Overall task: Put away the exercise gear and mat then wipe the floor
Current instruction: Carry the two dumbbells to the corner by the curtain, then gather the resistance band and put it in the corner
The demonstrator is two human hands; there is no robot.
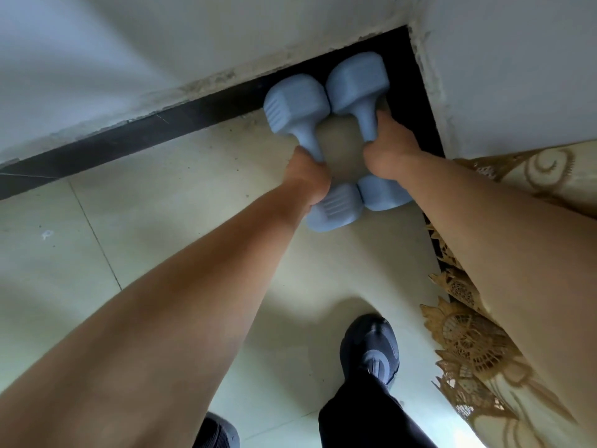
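Two light blue dumbbells lie side by side in the corner of the room, on or just above the tiled floor point(155, 227). My left hand point(308, 176) grips the handle of the left dumbbell point(295, 105). My right hand point(392, 150) grips the handle of the right dumbbell point(355, 82). Their far heads touch each other close to the black skirting point(129, 137). The near heads sit just below my wrists. No mat is in view.
White walls meet at the corner behind the dumbbells. A cream and gold lace curtain point(478, 344) hangs along the right side. My dark shoe point(371, 347) and trouser leg stand on the pale tiles near the bottom.
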